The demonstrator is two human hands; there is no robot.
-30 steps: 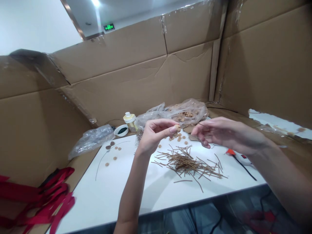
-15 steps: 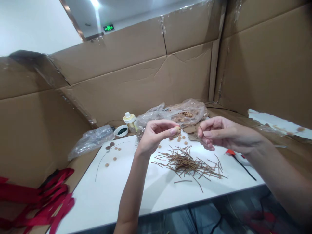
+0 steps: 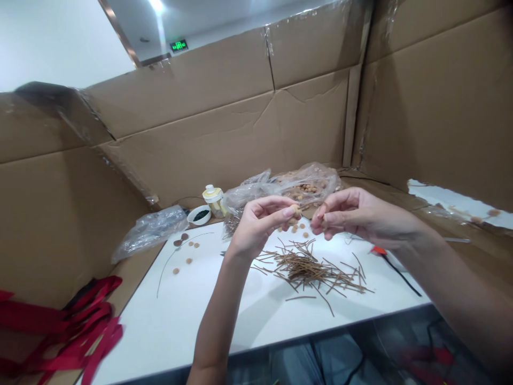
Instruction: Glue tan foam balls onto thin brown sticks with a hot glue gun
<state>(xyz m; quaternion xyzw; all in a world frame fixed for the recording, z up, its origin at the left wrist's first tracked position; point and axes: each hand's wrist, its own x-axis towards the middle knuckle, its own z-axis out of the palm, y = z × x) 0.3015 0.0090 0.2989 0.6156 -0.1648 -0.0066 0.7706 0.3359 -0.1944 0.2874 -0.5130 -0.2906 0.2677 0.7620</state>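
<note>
My left hand [image 3: 262, 222] is raised over the white table and pinches a small tan bead [image 3: 295, 209] between thumb and fingertips. Opposite it, my right hand [image 3: 356, 216] is closed on a thin brown stem [image 3: 308, 206], whose left end reaches the bead. Whether the stem's tip sits inside the bead or only touches it, I cannot tell. Below both hands lies a loose pile of short brown stems [image 3: 306, 267]. Several tan beads [image 3: 305, 235] are scattered behind the pile, partly hidden by my hands.
At the back, clear plastic bags [image 3: 308, 184] hold more beads. Left of them stand a yellow-topped bottle [image 3: 214, 199] and a white bowl [image 3: 199, 215] of dark bits. A wire piece with brown discs [image 3: 178, 242] lies on the table [image 3: 192, 315]. Cardboard walls [image 3: 220, 133] surround it; red straps [image 3: 92, 331] hang left.
My right hand has moved left, closer to my left hand, bringing the stem along. The left hand and bead have shifted slightly right.
</note>
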